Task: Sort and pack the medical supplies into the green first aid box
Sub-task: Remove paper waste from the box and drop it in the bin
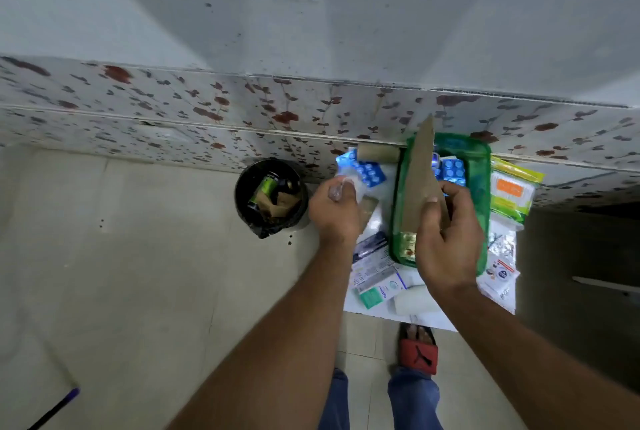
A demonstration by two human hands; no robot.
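The green first aid box [482,187] lies open on a white surface by the flowered wall, with blue pill blister packs [453,171] inside it. My right hand [446,232] hovers over the box, gripping a long brown paper envelope [419,183] that points toward the wall. My left hand [334,213] is to the left of the box, closed on a small clear plastic item [341,189]. More blue blister packs [367,171] and a beige bandage roll [378,153] lie beyond my left hand. Medicine cartons [375,277] sit near the box's front.
A black waste bin [272,197] holding brown paper and a green packet stands on the floor to the left. A yellow-green cotton pack [512,192] and white sachets [502,273] lie right of the box. My foot in a red sandal [418,350] is below.
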